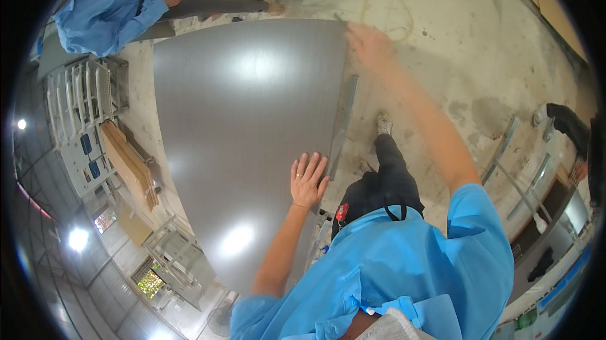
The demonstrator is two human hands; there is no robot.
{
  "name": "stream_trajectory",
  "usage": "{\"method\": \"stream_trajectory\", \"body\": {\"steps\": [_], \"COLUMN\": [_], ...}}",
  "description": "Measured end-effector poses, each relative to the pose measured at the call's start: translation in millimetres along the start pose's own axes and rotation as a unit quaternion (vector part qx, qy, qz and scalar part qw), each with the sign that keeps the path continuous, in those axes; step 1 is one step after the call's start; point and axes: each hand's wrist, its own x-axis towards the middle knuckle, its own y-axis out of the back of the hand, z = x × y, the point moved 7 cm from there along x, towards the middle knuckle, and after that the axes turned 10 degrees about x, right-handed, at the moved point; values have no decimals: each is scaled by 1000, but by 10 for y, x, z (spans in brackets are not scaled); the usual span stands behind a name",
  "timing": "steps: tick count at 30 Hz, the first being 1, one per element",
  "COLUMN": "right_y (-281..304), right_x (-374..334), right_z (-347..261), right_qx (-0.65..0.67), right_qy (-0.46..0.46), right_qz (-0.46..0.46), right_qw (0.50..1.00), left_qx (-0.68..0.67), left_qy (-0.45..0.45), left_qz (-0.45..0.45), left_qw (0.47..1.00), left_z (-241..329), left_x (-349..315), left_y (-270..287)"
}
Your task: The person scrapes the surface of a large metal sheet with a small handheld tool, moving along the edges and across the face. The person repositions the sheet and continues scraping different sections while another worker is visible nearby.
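A large grey panel (240, 119) with a smooth, slightly glossy face stretches out in front of me, lights reflecting off it. My left hand (308, 179) lies flat on the panel near its right edge, fingers spread, a ring on one finger. My right arm reaches far forward, and my right hand (369, 43) is at the panel's far right corner. Motion blurs its fingers; a small dark bit shows by their tips, too unclear to name. Beneath the panel's right edge runs a metal rail (346, 119).
Another person in a blue shirt (110, 9) stands beyond the panel's far left. Stacked brown boards (129, 166) and a metal rack (79, 97) are at left. A hose (404, 2) lies on the concrete floor. Metal frame bars (505, 151) and another person's legs (568, 125) are at right.
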Motion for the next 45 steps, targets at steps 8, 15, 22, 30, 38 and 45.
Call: {"method": "stream_trajectory", "body": {"steps": [8,15,22,30,38,45], "right_y": [-208,-93,-63,-91,-261,-274], "right_x": [223,528,546,255,-240,-864], "right_z": [1,309,277,523,299,-218], "right_qx": [-105,-27,11,98,116,91], "right_qy": [41,4,73,-126,-41,170], "right_qz": [-267,-196,-120,-37,11,-163], "right_qw": [957,980,990,986,992,968], "left_qx": [-3,-8,-19,-21,-5,-7], "left_qy": [9,4,6,5,11,10], "left_qz": [12,9,14,4,-5,-14], "left_qw": [1000,1000,1000,1000,1000,1000], "left_z": [-7,2,10,31,24,16], "left_x": [-4,-16,6,29,37,56], "left_y": [6,8,48,40,86,68]}}
